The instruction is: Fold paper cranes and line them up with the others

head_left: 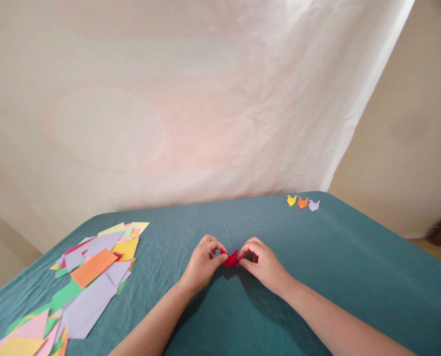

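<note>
A small folded red paper piece [231, 258] sits between my two hands, just above the teal tablecloth [317, 277]. My left hand [202, 264] pinches its left tip with curled fingers. My right hand [263, 263] pinches its right tip the same way. Both hands are at the middle of the table, close together.
A loose pile of coloured paper sheets [86, 277] spreads over the left part of the table. Three small folded paper figures, yellow [291, 200], orange [302, 201] and lilac [314, 204], stand in a row at the far right edge. A white sheet [190, 99] hangs behind.
</note>
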